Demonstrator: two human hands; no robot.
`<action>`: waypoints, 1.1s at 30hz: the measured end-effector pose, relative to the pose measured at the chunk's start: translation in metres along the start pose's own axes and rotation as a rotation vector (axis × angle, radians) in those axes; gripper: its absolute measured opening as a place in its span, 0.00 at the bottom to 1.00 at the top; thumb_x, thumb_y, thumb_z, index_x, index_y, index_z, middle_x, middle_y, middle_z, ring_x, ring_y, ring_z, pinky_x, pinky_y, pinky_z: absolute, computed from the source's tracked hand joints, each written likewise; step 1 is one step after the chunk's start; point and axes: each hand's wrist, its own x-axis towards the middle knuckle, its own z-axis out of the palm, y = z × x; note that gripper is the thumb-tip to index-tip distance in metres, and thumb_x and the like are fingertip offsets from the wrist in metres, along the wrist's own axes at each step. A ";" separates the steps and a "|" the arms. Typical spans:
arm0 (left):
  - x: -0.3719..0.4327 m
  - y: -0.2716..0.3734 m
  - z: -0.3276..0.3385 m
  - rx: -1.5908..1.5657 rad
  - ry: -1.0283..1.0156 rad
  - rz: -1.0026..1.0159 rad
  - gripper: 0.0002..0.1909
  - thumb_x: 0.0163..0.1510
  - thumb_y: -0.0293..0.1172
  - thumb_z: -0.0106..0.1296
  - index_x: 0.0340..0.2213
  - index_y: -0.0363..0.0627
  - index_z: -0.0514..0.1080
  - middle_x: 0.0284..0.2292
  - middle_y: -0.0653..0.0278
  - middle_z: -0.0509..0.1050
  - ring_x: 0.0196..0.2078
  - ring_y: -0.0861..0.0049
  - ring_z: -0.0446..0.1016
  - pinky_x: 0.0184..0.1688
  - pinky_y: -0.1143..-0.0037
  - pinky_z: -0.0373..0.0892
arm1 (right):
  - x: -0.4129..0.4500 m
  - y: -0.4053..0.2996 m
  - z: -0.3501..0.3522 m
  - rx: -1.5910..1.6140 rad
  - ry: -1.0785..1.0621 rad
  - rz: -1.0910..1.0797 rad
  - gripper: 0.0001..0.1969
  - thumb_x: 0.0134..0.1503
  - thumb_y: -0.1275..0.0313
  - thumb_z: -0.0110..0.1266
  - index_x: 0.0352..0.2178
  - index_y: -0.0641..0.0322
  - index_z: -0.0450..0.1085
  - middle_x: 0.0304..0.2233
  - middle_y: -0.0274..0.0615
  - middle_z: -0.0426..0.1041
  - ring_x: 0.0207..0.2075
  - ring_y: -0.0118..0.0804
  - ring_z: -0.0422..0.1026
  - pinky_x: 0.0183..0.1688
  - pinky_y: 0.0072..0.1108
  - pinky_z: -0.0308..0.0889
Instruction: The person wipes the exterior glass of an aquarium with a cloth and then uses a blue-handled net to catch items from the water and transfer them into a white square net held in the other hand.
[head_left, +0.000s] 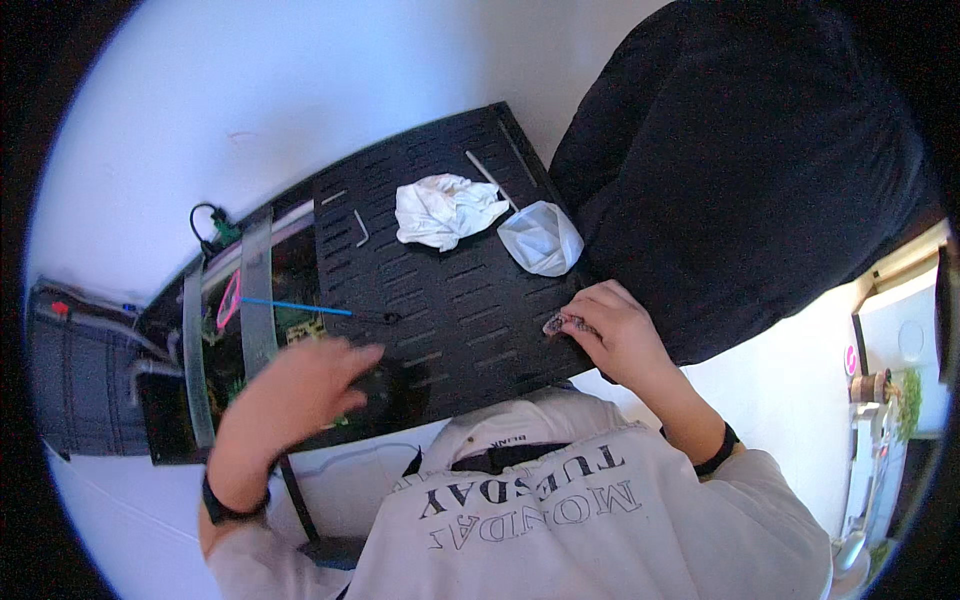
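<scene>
My right hand (616, 328) pinches a small dark speckled piece (556, 323) between thumb and fingers at the right edge of a black slotted tabletop (450, 307). What the piece is made of cannot be told. Blurred, my left hand (304, 394) hovers over the tabletop's left part with fingers apart and nothing visible in them. Just beyond it lies a thin blue rod (296, 305), meeting a pink loop (229, 300) at its left end. A crumpled white cloth or tissue (446, 212) rests farther back, beside a crumpled translucent white plastic piece (541, 238).
A pale stick (491, 180) lies behind the plastic piece. An L-shaped metal key (363, 228) is left of the cloth. At left, an open-topped tank (292, 259) has clear strips (259, 300) across it. Black fabric (750, 165) borders the table's right side.
</scene>
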 end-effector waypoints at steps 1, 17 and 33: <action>0.013 0.003 -0.014 0.029 0.040 0.073 0.27 0.46 0.33 0.59 0.50 0.43 0.67 0.36 0.52 0.73 0.41 0.55 0.71 0.45 0.63 0.68 | 0.000 0.003 -0.002 0.011 -0.017 -0.003 0.09 0.46 0.76 0.60 0.31 0.63 0.72 0.33 0.42 0.71 0.39 0.45 0.70 0.41 0.30 0.68; 0.222 0.070 -0.050 0.046 0.218 0.565 0.26 0.44 0.29 0.60 0.47 0.44 0.67 0.40 0.53 0.72 0.46 0.55 0.70 0.48 0.64 0.67 | 0.005 0.029 0.003 0.169 0.005 -0.083 0.11 0.47 0.78 0.60 0.35 0.67 0.72 0.36 0.46 0.70 0.40 0.47 0.68 0.42 0.31 0.66; 0.197 0.059 -0.019 -0.063 0.481 0.480 0.11 0.41 0.18 0.50 0.30 0.42 0.68 0.29 0.53 0.71 0.38 0.53 0.72 0.39 0.63 0.68 | 0.005 0.034 -0.009 0.280 -0.133 -0.111 0.14 0.44 0.80 0.55 0.37 0.63 0.71 0.38 0.45 0.68 0.43 0.50 0.67 0.47 0.32 0.65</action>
